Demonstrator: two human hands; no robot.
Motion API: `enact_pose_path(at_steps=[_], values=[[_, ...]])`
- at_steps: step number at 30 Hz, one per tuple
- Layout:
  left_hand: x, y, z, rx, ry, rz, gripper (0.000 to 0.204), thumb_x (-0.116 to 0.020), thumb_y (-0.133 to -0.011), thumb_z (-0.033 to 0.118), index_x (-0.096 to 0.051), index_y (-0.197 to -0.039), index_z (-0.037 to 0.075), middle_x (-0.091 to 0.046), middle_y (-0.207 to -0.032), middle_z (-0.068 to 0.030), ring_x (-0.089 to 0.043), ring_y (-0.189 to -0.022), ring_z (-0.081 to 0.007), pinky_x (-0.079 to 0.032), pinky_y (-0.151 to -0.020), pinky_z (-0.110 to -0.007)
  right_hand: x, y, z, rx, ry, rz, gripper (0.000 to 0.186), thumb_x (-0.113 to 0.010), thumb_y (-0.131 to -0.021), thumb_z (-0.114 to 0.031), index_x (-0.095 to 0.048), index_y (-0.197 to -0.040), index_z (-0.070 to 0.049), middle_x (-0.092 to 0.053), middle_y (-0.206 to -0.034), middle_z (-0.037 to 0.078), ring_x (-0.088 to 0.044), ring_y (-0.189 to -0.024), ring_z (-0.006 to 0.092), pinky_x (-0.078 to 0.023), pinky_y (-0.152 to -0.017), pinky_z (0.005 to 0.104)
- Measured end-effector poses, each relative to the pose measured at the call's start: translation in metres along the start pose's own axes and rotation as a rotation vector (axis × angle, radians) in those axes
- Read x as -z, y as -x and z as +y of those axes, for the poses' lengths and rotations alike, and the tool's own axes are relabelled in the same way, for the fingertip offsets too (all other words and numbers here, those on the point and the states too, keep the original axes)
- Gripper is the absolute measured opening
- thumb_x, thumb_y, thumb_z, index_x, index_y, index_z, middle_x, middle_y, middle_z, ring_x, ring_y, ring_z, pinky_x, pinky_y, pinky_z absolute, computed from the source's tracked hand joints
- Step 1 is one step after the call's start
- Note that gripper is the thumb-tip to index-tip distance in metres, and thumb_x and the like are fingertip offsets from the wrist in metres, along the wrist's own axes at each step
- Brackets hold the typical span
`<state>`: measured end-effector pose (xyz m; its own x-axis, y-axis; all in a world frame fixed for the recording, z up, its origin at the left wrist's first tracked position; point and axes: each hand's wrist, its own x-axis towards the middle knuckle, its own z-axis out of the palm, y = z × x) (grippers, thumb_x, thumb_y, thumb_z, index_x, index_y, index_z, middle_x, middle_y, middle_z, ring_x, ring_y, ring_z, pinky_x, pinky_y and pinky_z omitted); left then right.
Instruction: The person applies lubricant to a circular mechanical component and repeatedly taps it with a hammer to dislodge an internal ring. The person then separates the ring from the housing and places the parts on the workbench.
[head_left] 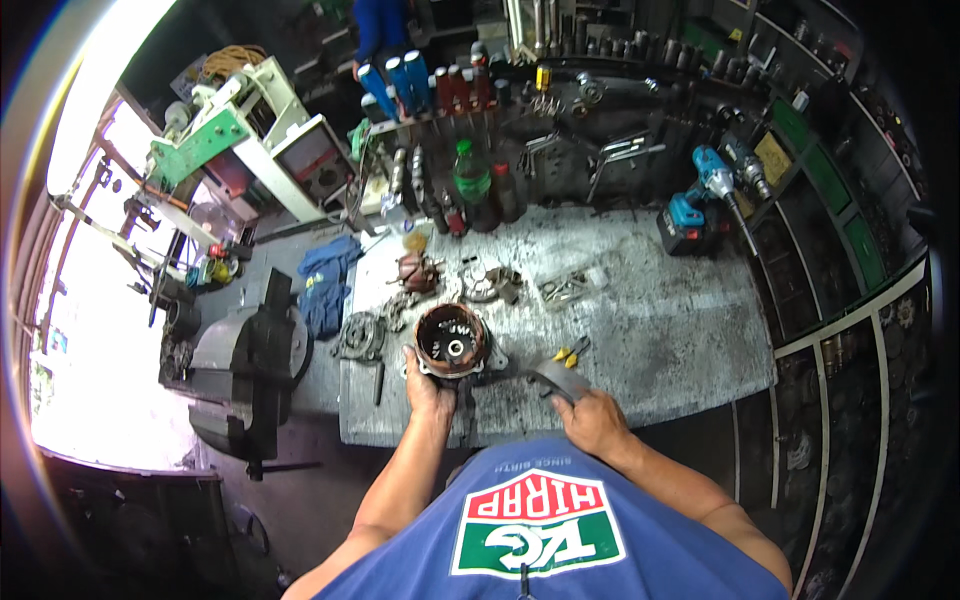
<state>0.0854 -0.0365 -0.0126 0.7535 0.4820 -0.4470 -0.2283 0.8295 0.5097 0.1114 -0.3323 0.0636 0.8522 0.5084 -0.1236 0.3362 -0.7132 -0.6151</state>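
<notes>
An alternator housing [474, 362] stands at the bench's near edge, its round mouth facing up and copper windings [424, 330] lining the inside. My left hand [430, 397] grips its near left side, thumb along the wall. To the right, my right hand [597, 424] is closed on a dark grey curved piece [562, 379], smeared by motion, so its exact kind is unclear. This piece is apart from the housing. Just beyond it lie yellow-handled pliers [572, 355]. Left of the housing are a slotted metal end cover [360, 337] and a short dark rod [378, 383].
Loose metal parts [490, 283] and a reddish wound part [415, 272] lie farther back on the worn bench [680, 340]. A vise [262, 345] and blue cloth [328, 285] are left. Bottles [471, 182] stand behind; a cordless impact wrench [700, 195] rests far right.
</notes>
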Motion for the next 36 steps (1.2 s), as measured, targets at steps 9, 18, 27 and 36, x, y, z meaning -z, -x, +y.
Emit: enact_pose_path(at_steps=[9,18,27,36], values=[[0.002,0.0,-0.011,0.011,-0.003,0.092,0.067,-0.038,-0.115,0.062,-0.056,-0.156,0.013,-0.058,-0.159,-0.0124,-0.057,-0.144,-0.0342,-0.048,-0.122,-0.056,0.052,0.006,-0.04,0.424,-0.28,0.332,0.024,-0.074,-0.101,-0.016,-0.072,-0.121,-0.002,-0.076,-0.097,0.024,-0.076,-0.079,0.0447,-0.061,-0.064,0.0516],[0.005,-0.001,0.003,-0.142,-0.093,-0.104,0.063,-0.04,-0.116,0.058,-0.055,-0.157,0.013,-0.058,-0.16,-0.0103,-0.059,-0.142,-0.0328,-0.05,-0.12,-0.054,-0.008,0.003,-0.003,0.091,0.018,0.053,0.039,-0.066,-0.107,-0.034,-0.071,-0.125,0.0,-0.076,-0.096,0.028,-0.075,-0.085,0.05,-0.061,-0.074,0.0579],[0.009,0.006,-0.004,-0.002,-0.011,0.081,0.063,-0.042,-0.116,0.059,-0.059,-0.153,0.011,-0.06,-0.157,-0.0117,-0.061,-0.139,-0.0325,-0.049,-0.121,-0.054,0.033,-0.004,-0.037,0.114,-0.118,0.056,0.035,-0.067,-0.107,-0.03,-0.07,-0.127,-0.001,-0.077,-0.096,0.027,-0.075,-0.084,0.0485,-0.062,-0.076,0.0557],[0.013,0.003,-0.003,-0.015,0.017,-0.018,0.064,-0.038,-0.117,0.058,-0.058,-0.154,0.009,-0.059,-0.159,-0.0102,-0.058,-0.143,-0.0316,-0.047,-0.123,-0.052,0.004,-0.001,-0.008,0.155,0.004,0.081,0.04,-0.062,-0.108,-0.038,-0.072,-0.117,0.0,-0.076,-0.092,0.026,-0.076,-0.083,0.0481,-0.062,-0.075,0.0567]])
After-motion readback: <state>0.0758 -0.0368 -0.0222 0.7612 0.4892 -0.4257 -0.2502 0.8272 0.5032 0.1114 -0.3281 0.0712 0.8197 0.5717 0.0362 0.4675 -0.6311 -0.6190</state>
